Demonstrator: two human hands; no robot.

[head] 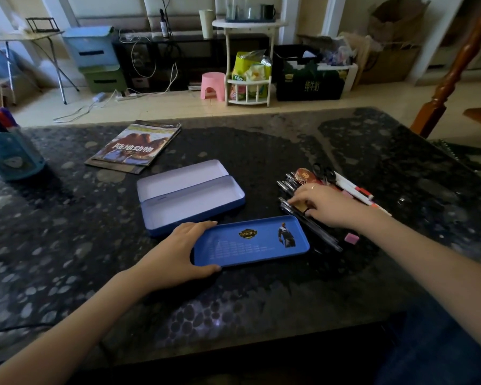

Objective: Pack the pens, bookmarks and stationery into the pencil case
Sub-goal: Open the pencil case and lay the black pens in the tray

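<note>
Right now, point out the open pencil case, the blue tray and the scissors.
Open pencil case [197, 201]: head view, on its pale inner floor.
Blue tray [250, 245]: head view, on its printed inner face.
Scissors [324, 172]: head view, on the black handles.

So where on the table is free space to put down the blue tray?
Bare tabletop lies in front of the blue tray, and between magazine and pen holder. Crowded: the pens, scissors and markers around the right hand.
</note>
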